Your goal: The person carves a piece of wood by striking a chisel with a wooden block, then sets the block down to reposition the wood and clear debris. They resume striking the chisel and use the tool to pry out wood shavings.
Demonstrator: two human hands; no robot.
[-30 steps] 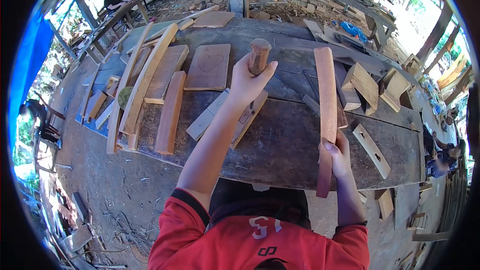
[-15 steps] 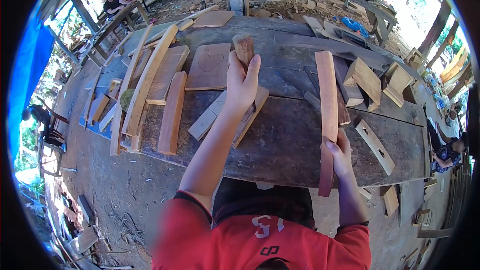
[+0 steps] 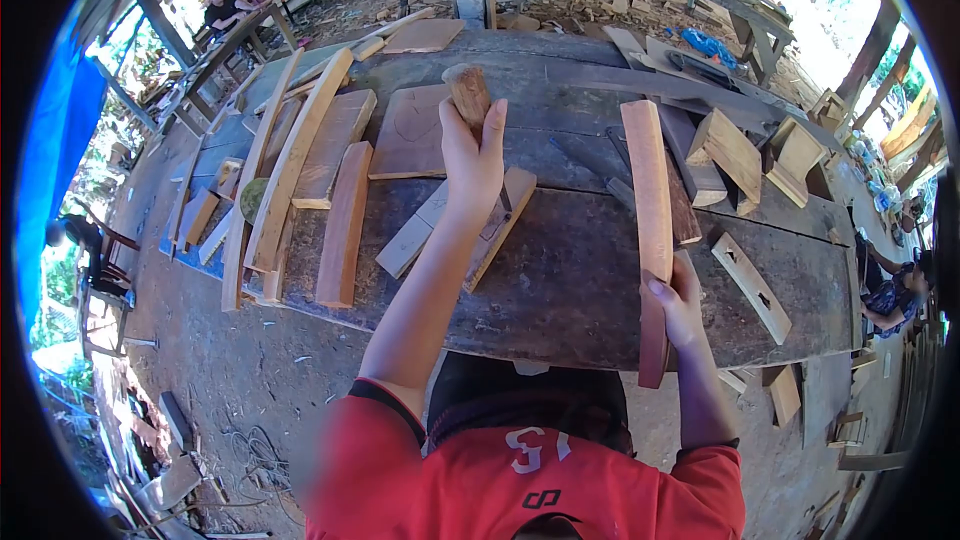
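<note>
A short, thick brown wooden piece (image 3: 467, 92) stands upright in my left hand (image 3: 475, 155), whose fingers are wrapped round its lower part. In my right hand (image 3: 678, 305) is a long, slightly curved reddish wooden strip (image 3: 648, 175), gripped near its lower end, which reaches past the table's front edge. Behind my left hand lies a flat board with a drawn outline (image 3: 405, 135). Two short pieces, a pale one (image 3: 415, 230) and a brown one (image 3: 505, 225), lie beside my left forearm. A pale piece with cut slots (image 3: 750, 290) is right of my right hand.
Long curved strips (image 3: 300, 165) and blocks lie on the left of the dark table (image 3: 560, 290). Angled wooden blocks (image 3: 735, 155) stand at the right. One person (image 3: 225, 8) sits at the far left, another (image 3: 895, 300) at the right edge. A blue tarp (image 3: 65, 130) hangs left.
My left hand and the short brown piece have moved slightly left, and the piece leans more to the left. The strip in my right hand has shifted slightly, its far end a little left.
</note>
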